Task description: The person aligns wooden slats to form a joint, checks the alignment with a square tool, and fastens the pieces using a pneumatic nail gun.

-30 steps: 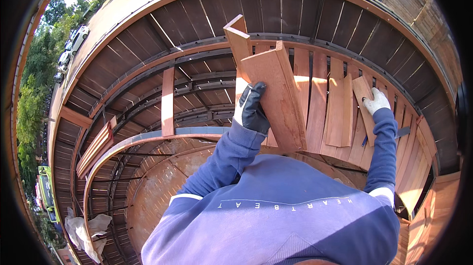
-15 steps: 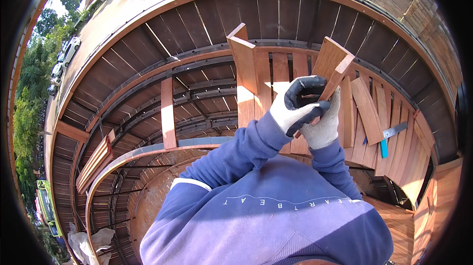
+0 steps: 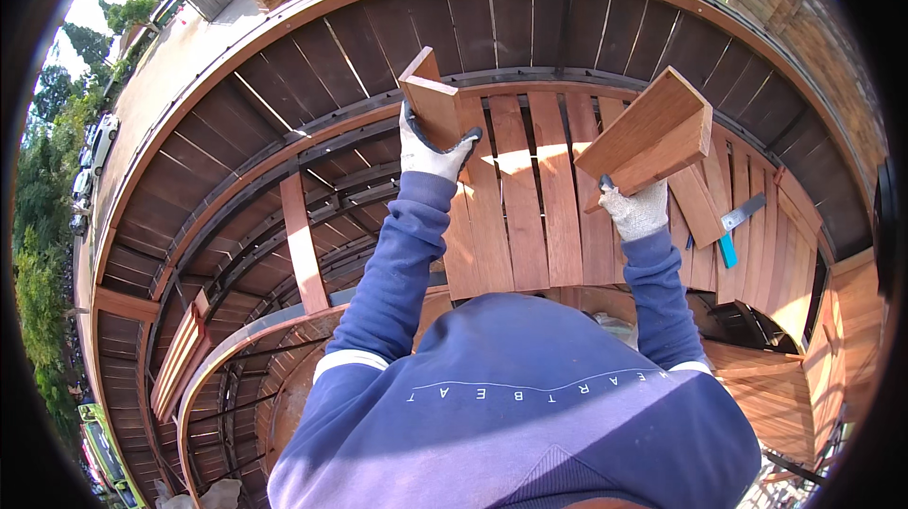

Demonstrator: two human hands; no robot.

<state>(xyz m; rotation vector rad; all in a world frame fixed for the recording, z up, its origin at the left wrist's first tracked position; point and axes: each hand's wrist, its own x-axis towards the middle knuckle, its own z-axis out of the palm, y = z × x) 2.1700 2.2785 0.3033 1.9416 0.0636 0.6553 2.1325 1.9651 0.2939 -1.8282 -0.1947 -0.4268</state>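
Note:
My left hand (image 3: 428,150), in a white glove, grips the edge of a reddish wooden board (image 3: 445,121) that leans up from a row of boards (image 3: 541,197) laid on a dark curved metal frame (image 3: 312,197). My right hand (image 3: 636,208), also gloved, holds a short stack of wooden boards (image 3: 653,135) raised above the row. Both blue sleeves reach forward from my body.
A single board (image 3: 301,244) lies across the open frame to the left. A blue-handled tool (image 3: 726,246) rests on loose boards at the right. Dark decking (image 3: 492,17) rings the frame; open gaps drop between its rails. More planks lie at the lower right (image 3: 776,386).
My hands were together at the right on one board. Now they have parted: the left moved to the leaning board, the right lifted a short stack.

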